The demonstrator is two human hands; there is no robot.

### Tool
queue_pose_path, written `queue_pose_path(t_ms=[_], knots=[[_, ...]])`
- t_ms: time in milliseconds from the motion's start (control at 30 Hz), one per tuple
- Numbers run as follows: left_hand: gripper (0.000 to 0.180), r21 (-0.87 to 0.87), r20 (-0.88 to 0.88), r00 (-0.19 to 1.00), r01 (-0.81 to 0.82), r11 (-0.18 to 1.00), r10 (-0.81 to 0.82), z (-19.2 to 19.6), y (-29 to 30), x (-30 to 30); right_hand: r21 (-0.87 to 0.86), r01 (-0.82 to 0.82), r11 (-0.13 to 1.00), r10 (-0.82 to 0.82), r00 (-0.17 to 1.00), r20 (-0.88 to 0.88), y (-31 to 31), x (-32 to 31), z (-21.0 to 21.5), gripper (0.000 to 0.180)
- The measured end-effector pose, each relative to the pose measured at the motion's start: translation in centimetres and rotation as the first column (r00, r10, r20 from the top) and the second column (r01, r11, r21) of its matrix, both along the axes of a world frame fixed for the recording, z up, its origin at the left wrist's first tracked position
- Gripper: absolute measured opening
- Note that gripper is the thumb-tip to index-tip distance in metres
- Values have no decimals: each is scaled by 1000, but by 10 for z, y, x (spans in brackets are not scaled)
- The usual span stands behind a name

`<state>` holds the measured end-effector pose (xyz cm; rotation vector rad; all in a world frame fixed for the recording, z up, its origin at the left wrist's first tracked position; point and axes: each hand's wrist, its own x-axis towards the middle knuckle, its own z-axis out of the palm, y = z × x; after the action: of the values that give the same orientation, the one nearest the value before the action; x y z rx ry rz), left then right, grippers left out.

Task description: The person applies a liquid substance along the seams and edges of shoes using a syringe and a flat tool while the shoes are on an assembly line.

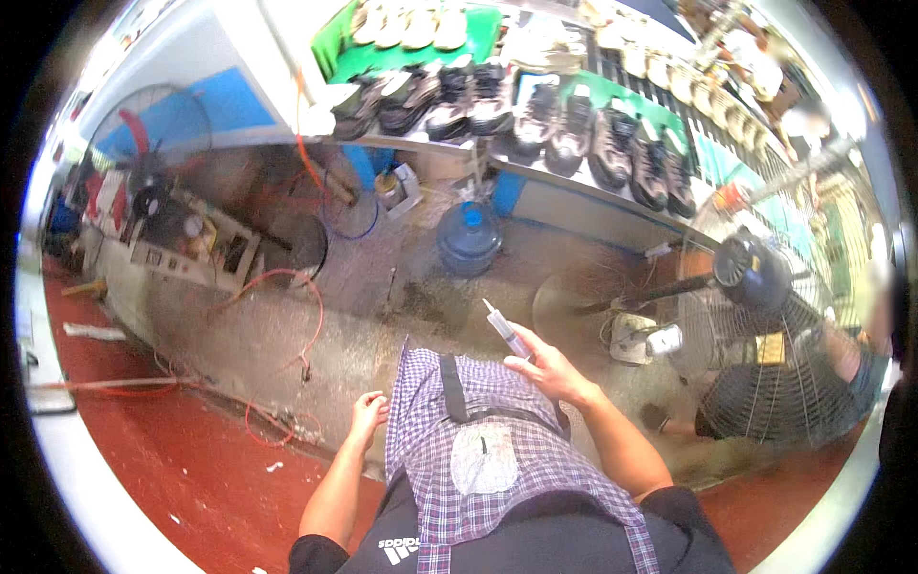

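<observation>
In the head view, a clear syringe (502,328) is pinched between thumb and fingers of the right hand (550,365), its tip directed far and left, beyond the plaid apron (512,397). The left hand (367,417) is held just left of the apron, fingers bent; whether its grip is closed cannot be told. A blue water jug (469,241) is seen farther off, near shoes (571,129) lined up on the far side.

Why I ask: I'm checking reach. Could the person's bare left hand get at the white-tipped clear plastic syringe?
Probably yes: the left hand looks empty, and the clear plastic syringe juts from the right hand, though the purple checked cloth apron partly lies between them.
</observation>
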<state>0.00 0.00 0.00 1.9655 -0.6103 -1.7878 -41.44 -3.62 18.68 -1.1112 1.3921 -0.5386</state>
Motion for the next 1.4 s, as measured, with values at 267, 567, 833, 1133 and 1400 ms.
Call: queue_pose_path(t_ms=[267, 567, 833, 1133, 1400], knots=[[10, -675, 35, 998, 58, 736, -46, 126, -109, -54, 68, -124, 990, 103, 963, 250, -86, 35, 9, 52], [13, -747, -53, 976, 103, 657, -212, 239, -217, -132, -128, -284, 950, 307, 920, 245, -146, 27, 44, 52], [10, -720, -111, 955, 113, 684, -275, 226, -255, -139, -266, -395, 879, 399, 916, -41, -187, 20, 52, 51], [13, -757, 474, 828, 558, 340, -300, 210, -313, -77, -106, -611, 785, 523, 744, -416, -246, 72, 59, 53], [12, -682, 679, 673, 726, 85, -293, 220, -423, 21, -139, -512, 847, 429, 815, -390, -328, 172, 65, 53]])
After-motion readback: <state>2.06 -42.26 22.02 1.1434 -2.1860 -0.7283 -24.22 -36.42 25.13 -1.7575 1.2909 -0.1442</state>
